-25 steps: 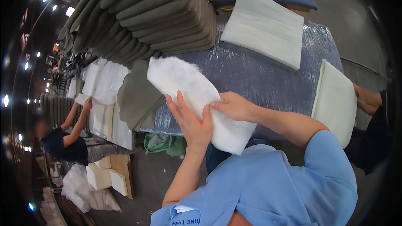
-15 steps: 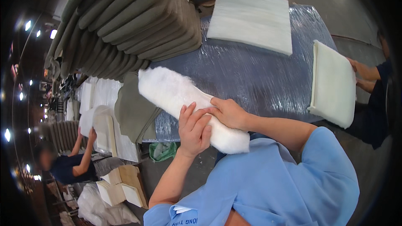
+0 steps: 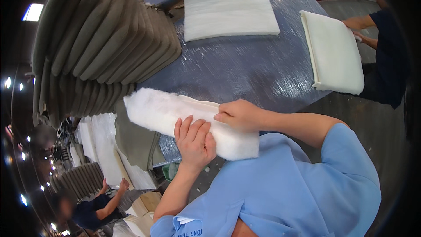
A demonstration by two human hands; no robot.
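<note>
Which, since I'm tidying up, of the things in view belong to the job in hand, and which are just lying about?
In hand:
white fluffy padding, under the left hand and pinched by the right hand

Seemingly just lying about, untouched:
flat white pad on the blue wrapped surface
stack of olive-grey cushions
olive-grey piece, partly hidden by the padding

Fluffy pad point(image 3: 151, 110): matt fibre; tabletop point(image 3: 228, 70): glossy, crinkled plastic film.

A film-wrapped table point(image 3: 219, 68) carries cushions point(image 3: 118, 39) — and a white pad point(image 3: 230, 8).
</note>
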